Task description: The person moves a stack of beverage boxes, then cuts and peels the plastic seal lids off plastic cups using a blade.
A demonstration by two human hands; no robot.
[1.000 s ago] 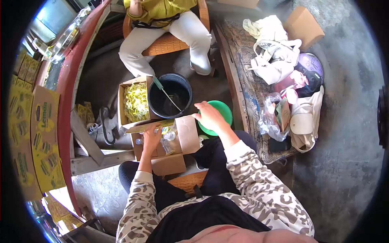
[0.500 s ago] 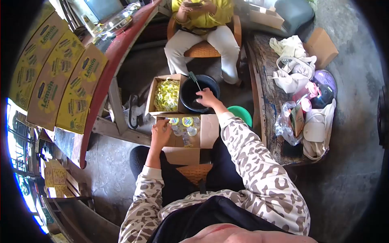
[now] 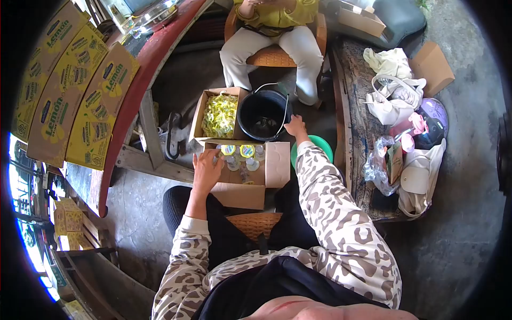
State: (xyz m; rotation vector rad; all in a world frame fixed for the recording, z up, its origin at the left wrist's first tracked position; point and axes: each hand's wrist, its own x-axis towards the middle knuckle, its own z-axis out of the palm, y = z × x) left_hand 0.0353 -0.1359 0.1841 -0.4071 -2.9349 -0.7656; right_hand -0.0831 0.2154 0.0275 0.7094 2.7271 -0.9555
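My left hand (image 3: pixel 208 168) is spread over the left side of an open cardboard box (image 3: pixel 240 197), its fingers apart and nothing held. Inside that box stand several clear cups (image 3: pixel 252 163), some with yellow printed lids (image 3: pixel 247 151). My right hand (image 3: pixel 296 128) is closed on the right rim of a black bucket (image 3: pixel 245 128), beside its wire handle (image 3: pixel 287 109), which leans right. Against the bucket's left side is a second box (image 3: pixel 197 120) full of yellow-and-white wrappers or packets (image 3: pixel 220 116). A green basin (image 3: pixel 323 145) sits partly under my right forearm.
A person in yellow (image 3: pixel 272 18) sits opposite on a woven chair. Lemon-printed cartons (image 3: pixel 101 106) line the red-edged table (image 3: pixel 154 48) at left. A bench (image 3: pixel 349 80) at right holds bags (image 3: pixel 392 104), a purple helmet (image 3: pixel 434 114) and a plastic bag (image 3: pixel 380 165).
My right hand has moved from over the bucket to its right rim. The bucket's wire handle has swung to the right. My left hand remains over the cup box, with its fingers more spread.
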